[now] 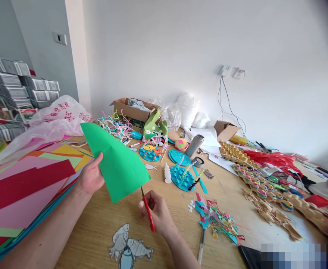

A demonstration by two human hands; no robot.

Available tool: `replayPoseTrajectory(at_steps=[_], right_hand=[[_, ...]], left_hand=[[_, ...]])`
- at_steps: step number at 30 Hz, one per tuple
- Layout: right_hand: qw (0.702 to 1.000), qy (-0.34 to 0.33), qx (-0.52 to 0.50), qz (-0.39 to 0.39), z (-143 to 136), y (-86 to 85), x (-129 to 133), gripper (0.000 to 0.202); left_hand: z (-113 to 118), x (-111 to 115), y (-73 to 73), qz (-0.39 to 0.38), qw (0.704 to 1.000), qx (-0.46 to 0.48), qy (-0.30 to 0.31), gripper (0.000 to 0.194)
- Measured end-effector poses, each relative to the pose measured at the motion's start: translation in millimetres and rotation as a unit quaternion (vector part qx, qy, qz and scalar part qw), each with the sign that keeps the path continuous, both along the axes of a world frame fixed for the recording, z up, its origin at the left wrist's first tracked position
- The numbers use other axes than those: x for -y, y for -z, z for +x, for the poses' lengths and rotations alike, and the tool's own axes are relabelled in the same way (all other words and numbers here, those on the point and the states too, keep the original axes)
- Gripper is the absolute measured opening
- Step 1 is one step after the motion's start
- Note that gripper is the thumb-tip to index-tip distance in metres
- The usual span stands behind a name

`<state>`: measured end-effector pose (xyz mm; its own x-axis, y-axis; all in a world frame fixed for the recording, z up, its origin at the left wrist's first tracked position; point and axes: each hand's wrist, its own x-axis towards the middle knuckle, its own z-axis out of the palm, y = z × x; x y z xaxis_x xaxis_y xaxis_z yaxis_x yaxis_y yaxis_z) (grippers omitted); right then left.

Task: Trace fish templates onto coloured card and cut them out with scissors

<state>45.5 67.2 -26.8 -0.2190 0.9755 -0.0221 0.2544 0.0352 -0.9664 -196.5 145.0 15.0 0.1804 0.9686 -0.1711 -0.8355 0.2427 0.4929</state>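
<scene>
A piece of green paper [116, 160] with a curved upper edge is raised above the wooden table. My left hand [92, 175] grips its left edge, thumb on the near face, other fingers hidden behind. My right hand [158, 211] is closed round red-handled scissors [147, 209], whose blades meet the paper's lower right edge. Beneath, on the table, lie paper fish cutouts [137, 247] in grey and blue with drawn scales, partly cut off by the frame's bottom edge.
Stacked coloured paper [26, 186] covers the left side. Paper scraps [218, 220], a pen [201, 246] and a dark phone [249, 257] lie right of my right hand. Farther back are a white glue bottle [167, 174], blue craft discs [183, 178], a metal flask [195, 145] and tape [199, 161].
</scene>
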Motion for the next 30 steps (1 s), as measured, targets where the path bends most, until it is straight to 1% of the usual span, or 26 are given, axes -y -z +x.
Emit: replayPoseTrajectory(at_steps=[8,13,20,27,30], right_hand=[[1.000,0.008,0.001,-0.019,-0.6,-6.0,1.2,0.044],[0.999,0.010,-0.014,-0.043,-2.8,-9.3,1.5,0.046],[0.999,0.009,-0.027,-0.043,-3.5,-8.9,2.1,0.050],[0.997,0.016,-0.044,-0.054,-3.6,-6.9,2.4,0.048],[0.996,0.025,-0.056,-0.065,-3.3,-5.3,1.9,0.050]], left_hand=[[1.5,0.3,-1.0,0.005,1.000,0.006,0.011,0.032],[1.6,0.9,0.0,0.001,1.000,0.005,0.025,0.035],[-1.0,0.5,2.4,0.013,0.998,0.004,0.055,0.039],[-0.7,1.2,3.5,0.029,0.998,0.006,0.061,0.043],[-0.3,1.1,4.3,0.032,0.998,0.003,0.055,0.045]])
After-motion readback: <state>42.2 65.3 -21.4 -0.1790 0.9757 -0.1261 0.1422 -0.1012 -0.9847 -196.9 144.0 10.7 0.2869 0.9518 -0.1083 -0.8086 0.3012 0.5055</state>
